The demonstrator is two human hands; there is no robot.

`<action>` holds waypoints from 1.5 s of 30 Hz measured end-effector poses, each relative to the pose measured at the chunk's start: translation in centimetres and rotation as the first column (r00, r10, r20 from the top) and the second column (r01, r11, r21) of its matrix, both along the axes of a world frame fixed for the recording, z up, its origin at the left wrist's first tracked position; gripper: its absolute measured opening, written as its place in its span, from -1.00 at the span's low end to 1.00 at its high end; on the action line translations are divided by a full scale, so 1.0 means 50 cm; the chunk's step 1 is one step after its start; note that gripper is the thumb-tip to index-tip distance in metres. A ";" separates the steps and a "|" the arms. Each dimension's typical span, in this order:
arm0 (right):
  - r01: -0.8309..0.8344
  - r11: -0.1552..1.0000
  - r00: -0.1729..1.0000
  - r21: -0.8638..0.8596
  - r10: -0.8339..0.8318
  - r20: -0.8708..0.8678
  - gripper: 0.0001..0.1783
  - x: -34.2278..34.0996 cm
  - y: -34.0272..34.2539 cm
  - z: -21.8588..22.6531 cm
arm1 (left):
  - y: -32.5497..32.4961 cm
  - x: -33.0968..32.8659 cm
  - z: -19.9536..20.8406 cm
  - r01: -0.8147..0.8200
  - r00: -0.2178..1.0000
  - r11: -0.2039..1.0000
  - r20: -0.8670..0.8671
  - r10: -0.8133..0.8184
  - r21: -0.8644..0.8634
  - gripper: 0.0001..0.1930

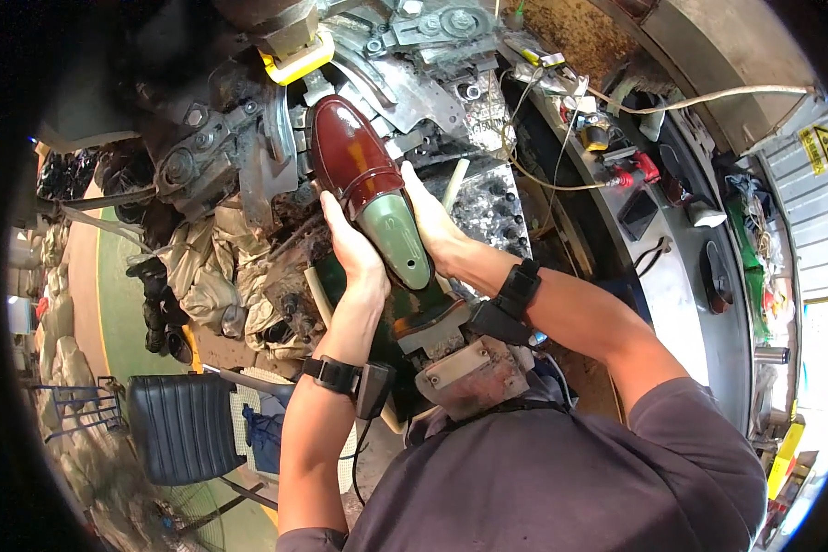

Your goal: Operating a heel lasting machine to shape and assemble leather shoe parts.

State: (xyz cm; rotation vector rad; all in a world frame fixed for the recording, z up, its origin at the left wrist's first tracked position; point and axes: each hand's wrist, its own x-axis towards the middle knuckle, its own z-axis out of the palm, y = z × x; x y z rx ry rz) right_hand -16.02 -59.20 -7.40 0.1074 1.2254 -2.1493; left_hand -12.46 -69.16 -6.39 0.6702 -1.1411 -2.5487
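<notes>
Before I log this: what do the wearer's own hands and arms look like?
Left hand and right hand ungloved, forearms bare. Black left wrist strap and right wrist strap, each with a boxy black module. Thin black cable from the left module. Dark grey short sleeves.

Near a black chair point(182, 429) lies beige cloth point(208, 287) (perhaps sacking).

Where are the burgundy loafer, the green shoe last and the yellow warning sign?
Burgundy loafer point(350, 147), head view: glossy vamp.
Green shoe last point(396, 236), head view: middle of exposed part.
Yellow warning sign point(827, 144), head view: triangle's middle.
</notes>
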 end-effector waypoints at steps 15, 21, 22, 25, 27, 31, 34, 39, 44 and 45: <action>-0.116 0.992 0.975 -0.042 0.105 -0.198 -0.11 -0.005 0.015 0.020 | 0.015 0.043 -0.017 -0.006 0.999 0.998 -0.047 0.003 -0.059 -0.31; 0.006 1.000 0.990 -0.029 -0.010 -0.141 -0.16 0.009 0.001 0.032 | 0.008 0.018 -0.010 0.003 0.999 1.000 -0.054 -0.005 -0.024 -0.37; 0.015 1.000 0.988 0.026 -0.011 -0.151 -0.16 0.008 0.001 0.031 | 0.005 0.018 -0.012 -0.012 0.999 0.999 -0.047 0.011 -0.038 -0.37; 0.088 0.986 0.977 0.138 -0.058 -0.207 -0.15 0.015 -0.001 0.019 | 0.005 0.013 -0.027 -0.067 0.998 0.988 -0.027 0.064 -0.141 -0.37; 0.095 0.989 0.971 0.113 -0.067 -0.231 -0.14 0.022 -0.002 0.014 | 0.004 0.009 -0.036 -0.072 0.996 0.989 -0.065 0.064 -0.127 -0.36; 0.263 0.889 0.895 0.376 -0.079 -0.439 -0.04 0.042 0.021 0.016 | -0.025 0.011 -0.037 0.092 0.991 0.976 -0.073 -0.108 -0.195 -0.26; 0.055 0.832 0.908 0.553 0.188 -0.375 -0.23 0.049 0.135 0.021 | -0.088 0.043 -0.035 0.347 0.937 0.836 0.189 -0.293 -0.426 -0.29; 0.328 0.845 0.848 0.422 -0.067 -0.526 -0.54 0.134 0.409 -0.011 | -0.157 0.102 -0.049 0.339 0.940 0.788 0.222 -0.260 -0.514 -0.41; 0.546 0.674 0.838 0.498 -0.428 -0.340 -0.64 0.326 0.648 -0.087 | -0.076 0.167 0.056 -0.105 0.992 0.677 -0.125 0.019 -0.729 -0.63; 0.556 0.596 0.822 0.579 -0.496 -0.280 -0.66 0.359 0.683 -0.105 | -0.038 0.187 0.094 -0.229 0.969 0.689 -0.227 0.095 -0.688 -0.64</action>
